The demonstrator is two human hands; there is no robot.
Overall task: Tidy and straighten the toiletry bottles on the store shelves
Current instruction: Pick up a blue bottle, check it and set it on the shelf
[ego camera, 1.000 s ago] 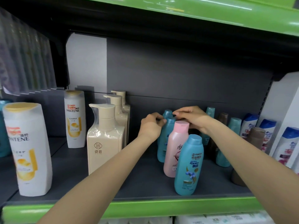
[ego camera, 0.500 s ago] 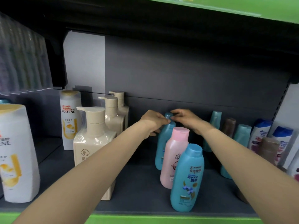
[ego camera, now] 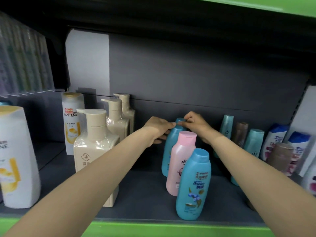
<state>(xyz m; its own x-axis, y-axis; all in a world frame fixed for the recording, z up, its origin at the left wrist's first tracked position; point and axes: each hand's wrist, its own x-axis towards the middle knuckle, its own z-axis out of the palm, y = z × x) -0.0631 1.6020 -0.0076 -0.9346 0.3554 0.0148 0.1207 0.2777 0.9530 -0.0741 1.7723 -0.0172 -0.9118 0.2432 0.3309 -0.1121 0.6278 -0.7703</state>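
A single file of bottles runs back from the shelf front: a blue Rejoice bottle [ego camera: 193, 183], a pink bottle [ego camera: 182, 161], a blue bottle [ego camera: 170, 149] and a rearmost blue bottle [ego camera: 180, 120], of which only the cap shows. My left hand [ego camera: 158, 130] wraps around the upper left side of the blue bottle behind the pink one. My right hand [ego camera: 195, 124] pinches the cap of the rearmost blue bottle. The two hands almost touch over the caps.
Beige pump bottles [ego camera: 95, 151] and white Pantene bottles [ego camera: 72, 122] stand to the left. Teal, brown and white-and-blue bottles [ego camera: 253, 144] crowd the right. The dark shelf [ego camera: 143, 190] has a green front edge [ego camera: 171, 228]. A grey back wall stands close behind the row.
Both hands have stayed on the tops of the two rear blue bottles and reached slightly deeper. My view has moved closer to the shelf and a little to the left.
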